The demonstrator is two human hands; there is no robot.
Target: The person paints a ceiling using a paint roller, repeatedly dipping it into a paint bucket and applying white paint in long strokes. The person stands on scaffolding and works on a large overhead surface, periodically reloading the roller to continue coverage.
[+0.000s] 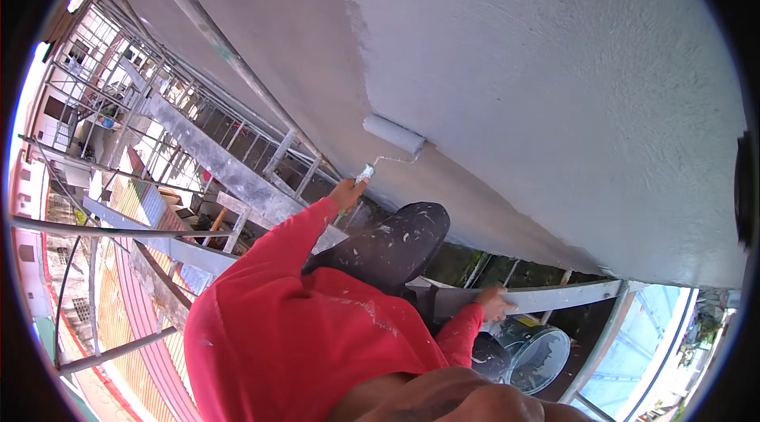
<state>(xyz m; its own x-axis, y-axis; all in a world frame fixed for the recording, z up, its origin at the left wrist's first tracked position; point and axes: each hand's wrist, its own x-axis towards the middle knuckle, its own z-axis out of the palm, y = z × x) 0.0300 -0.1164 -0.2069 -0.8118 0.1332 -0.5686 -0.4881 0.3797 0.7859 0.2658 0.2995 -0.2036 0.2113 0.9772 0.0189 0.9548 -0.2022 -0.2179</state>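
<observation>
My left hand (346, 192) holds the pale handle of a paint roller (393, 134), whose sleeve rests against the wall (529, 89) at the border between lighter paint and a duller, beige-grey band. My right hand (494, 306) is closed on the edge of a long metal plank (558, 295) below the wall. Just beneath that hand sits an open bucket (539, 359) with pale paint inside. My paint-spattered dark knee (412, 236) is bent toward the wall.
Scaffold poles (214, 34) run along the wall on the left, with platform planks (190, 137), a diagonal tube and crossbars. Below lie corrugated roofs (131, 287) and a building. A curved frame (606, 347) and bright blue sheeting (649, 335) are at the lower right.
</observation>
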